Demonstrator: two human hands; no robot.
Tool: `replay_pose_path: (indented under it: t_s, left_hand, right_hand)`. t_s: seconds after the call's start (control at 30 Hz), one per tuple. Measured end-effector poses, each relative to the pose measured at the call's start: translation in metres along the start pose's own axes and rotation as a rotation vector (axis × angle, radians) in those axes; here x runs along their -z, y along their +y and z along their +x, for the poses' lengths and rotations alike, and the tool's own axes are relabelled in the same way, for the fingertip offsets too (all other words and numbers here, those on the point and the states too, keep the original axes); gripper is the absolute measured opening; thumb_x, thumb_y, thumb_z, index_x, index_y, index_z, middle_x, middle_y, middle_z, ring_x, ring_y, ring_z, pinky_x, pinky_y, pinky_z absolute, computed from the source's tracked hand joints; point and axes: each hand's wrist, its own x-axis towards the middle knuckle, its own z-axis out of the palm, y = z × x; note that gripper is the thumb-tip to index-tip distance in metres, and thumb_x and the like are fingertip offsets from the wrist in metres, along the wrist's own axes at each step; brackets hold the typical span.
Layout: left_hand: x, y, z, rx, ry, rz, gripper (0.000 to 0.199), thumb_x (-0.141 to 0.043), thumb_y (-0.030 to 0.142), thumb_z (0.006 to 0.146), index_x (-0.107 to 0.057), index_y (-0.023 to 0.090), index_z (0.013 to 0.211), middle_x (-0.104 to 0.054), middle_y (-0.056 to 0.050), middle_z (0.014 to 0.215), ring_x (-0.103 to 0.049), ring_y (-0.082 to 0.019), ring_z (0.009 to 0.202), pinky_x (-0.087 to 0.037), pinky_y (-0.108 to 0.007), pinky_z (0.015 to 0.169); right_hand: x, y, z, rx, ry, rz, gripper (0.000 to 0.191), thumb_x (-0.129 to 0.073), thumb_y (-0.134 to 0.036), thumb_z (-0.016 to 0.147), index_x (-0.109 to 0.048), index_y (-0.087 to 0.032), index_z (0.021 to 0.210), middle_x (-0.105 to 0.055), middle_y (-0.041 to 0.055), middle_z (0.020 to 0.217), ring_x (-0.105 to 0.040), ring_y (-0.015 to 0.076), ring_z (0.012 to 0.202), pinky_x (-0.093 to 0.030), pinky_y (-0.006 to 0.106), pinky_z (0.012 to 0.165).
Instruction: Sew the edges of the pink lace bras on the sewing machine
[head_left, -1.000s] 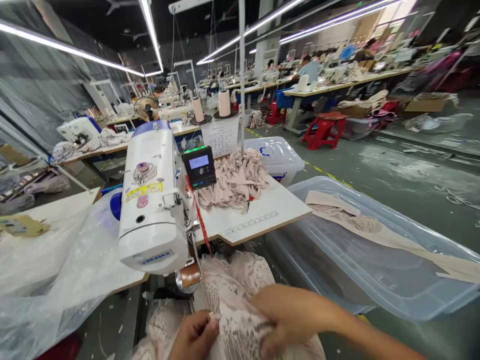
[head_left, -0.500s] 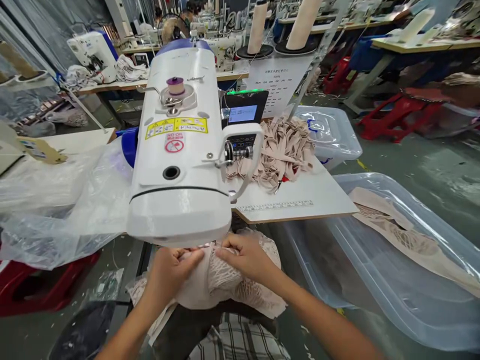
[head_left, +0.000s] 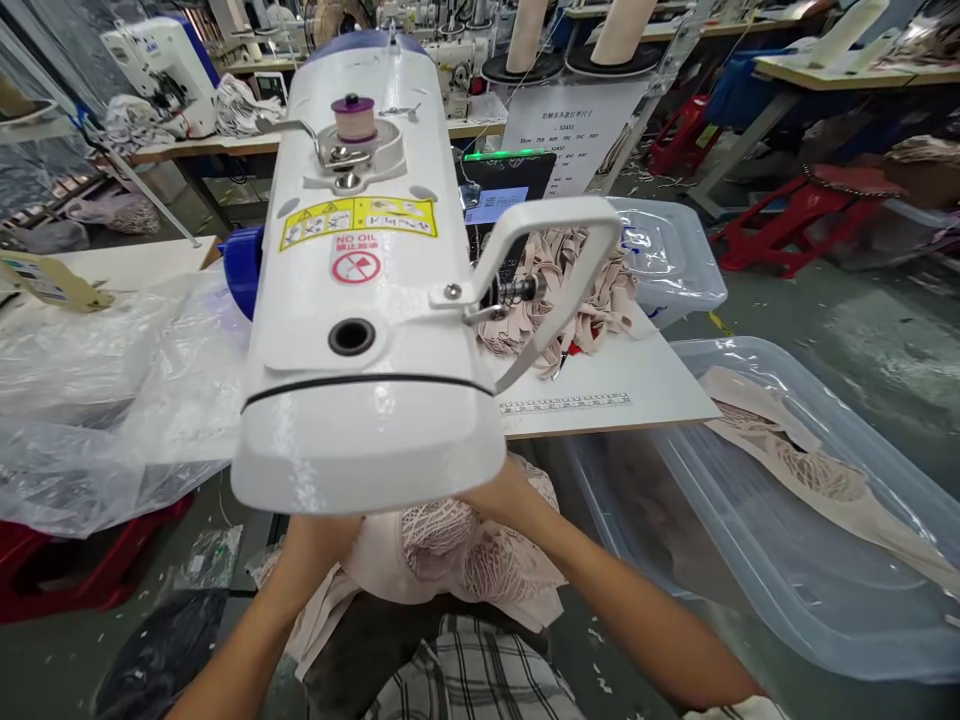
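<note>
A beige lace bra lies gathered over my lap, its upper edge running up under the white sewing machine. My left hand is closed on the plain fabric at the bra's left side. On the lace side, my right hand is closed on the bra's upper edge. The machine head covers the fingertips of both hands, along with the needle area. A purple-rimmed bobbin of beige thread sits on top of the machine, and a white lever loop sticks out at its right.
Beige straps are piled on the white table behind a printed ruler. At right stands a clear plastic bin with a beige lace piece inside. Clear plastic bags cover the left tabletop. A lidded box is farther back.
Both hands and the bra's upper edge have moved forward under the machine head, so the fingers are hidden now. The view has come closer to the machine, and the lever loop appears higher and larger.
</note>
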Motion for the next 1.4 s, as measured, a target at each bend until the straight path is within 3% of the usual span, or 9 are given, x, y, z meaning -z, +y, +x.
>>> replay_pose_path:
  t_s: [0.23, 0.4, 0.57, 0.77, 0.87, 1.0, 1.17, 1.3, 1.4]
  left_hand:
    - [0.0, -0.001, -0.002, -0.021, 0.036, 0.031, 0.018, -0.053, 0.033, 0.077, -0.061, 0.021, 0.066, -0.069, -0.005, 0.071, -0.061, -0.024, 0.08, -0.051, -0.032, 0.075]
    - [0.006, -0.006, 0.0, -0.1, 0.017, 0.061, 0.022, -0.05, 0.031, 0.079, -0.056, 0.021, 0.061, -0.068, -0.004, 0.066, -0.057, -0.022, 0.072, -0.048, -0.031, 0.073]
    - [0.008, 0.002, 0.0, -0.074, 0.05, -0.029, 0.022, -0.049, 0.03, 0.082, -0.052, 0.02, 0.063, -0.067, -0.004, 0.07, -0.055, -0.019, 0.076, -0.045, -0.028, 0.076]
    - [0.007, 0.009, -0.005, 0.008, 0.02, -0.039, 0.035, -0.047, 0.029, 0.082, -0.023, 0.023, 0.057, -0.03, 0.005, 0.049, -0.031, -0.011, 0.055, -0.028, -0.025, 0.055]
    - [0.005, 0.005, -0.006, 0.103, -0.038, -0.037, 0.046, -0.049, 0.032, 0.081, -0.01, 0.023, 0.058, -0.014, 0.006, 0.046, -0.018, -0.009, 0.049, -0.017, -0.027, 0.05]
    - [0.009, -0.003, -0.013, 0.078, -0.015, 0.049, 0.04, -0.051, 0.036, 0.087, -0.031, 0.023, 0.055, -0.038, 0.004, 0.048, -0.034, -0.011, 0.046, -0.026, -0.025, 0.047]
    - [0.012, 0.028, -0.046, -0.363, 0.278, 0.116, 0.013, -0.055, 0.02, 0.09, -0.058, 0.019, 0.103, -0.067, -0.008, 0.098, -0.063, -0.02, 0.095, -0.049, -0.027, 0.079]
    - [0.0, 0.073, -0.068, -0.889, 0.078, -0.027, 0.047, -0.061, 0.025, 0.088, -0.047, 0.013, 0.13, -0.063, -0.018, 0.125, -0.052, -0.027, 0.127, -0.04, -0.041, 0.109]
    - [-0.009, 0.08, -0.068, -0.829, -0.259, 0.0, 0.06, -0.073, 0.05, 0.076, -0.056, 0.015, 0.121, -0.072, -0.011, 0.106, -0.065, -0.029, 0.105, -0.043, -0.044, 0.103]
  right_hand:
    - [-0.011, 0.036, -0.007, -0.062, 0.025, 0.155, 0.052, -0.074, -0.061, 0.074, -0.064, -0.022, 0.106, -0.067, 0.0071, 0.092, -0.063, 0.0281, 0.093, -0.053, 0.042, 0.085]
    - [-0.015, 0.068, -0.031, -0.077, -0.285, 0.329, 0.091, -0.076, -0.069, 0.066, -0.047, -0.018, 0.136, -0.058, 0.015, 0.127, -0.056, 0.0305, 0.116, -0.045, 0.044, 0.1]
    - [-0.006, 0.082, -0.055, -0.346, -0.573, 0.325, 0.05, -0.082, -0.052, 0.07, -0.067, -0.016, 0.101, -0.065, 0.0025, 0.085, -0.06, 0.0184, 0.077, -0.049, 0.029, 0.07]
    - [0.001, 0.095, -0.072, -0.368, -0.46, 0.588, 0.039, -0.079, -0.048, 0.077, -0.063, -0.013, 0.07, -0.045, -0.0057, 0.061, -0.035, 0.0077, 0.055, -0.031, 0.023, 0.056]
    - [0.006, 0.096, -0.079, -0.336, -0.377, 0.615, 0.041, -0.075, -0.051, 0.081, -0.063, -0.014, 0.069, -0.048, -0.0046, 0.062, -0.039, 0.0089, 0.057, -0.036, 0.024, 0.061]
    - [0.019, 0.083, -0.088, -0.346, -0.308, 0.652, 0.035, -0.07, -0.051, 0.085, -0.069, -0.015, 0.083, -0.063, 0.003, 0.078, -0.061, 0.017, 0.073, -0.048, 0.032, 0.077]
    - [0.04, 0.044, -0.09, -0.174, -0.276, 0.468, 0.036, -0.06, -0.051, 0.091, -0.073, -0.017, 0.088, -0.066, 0.0043, 0.078, -0.062, 0.0195, 0.073, -0.051, 0.034, 0.079]
    - [0.043, -0.008, -0.089, 0.092, -0.5, 0.139, 0.029, -0.056, -0.039, 0.095, -0.074, -0.018, 0.085, -0.065, 0.002, 0.071, -0.06, 0.0168, 0.069, -0.048, 0.027, 0.07]
    - [0.036, -0.046, -0.092, 0.205, -0.661, -0.088, 0.022, -0.055, -0.031, 0.097, -0.074, -0.021, 0.092, -0.072, 0.0017, 0.083, -0.065, 0.0172, 0.081, -0.045, 0.025, 0.073]
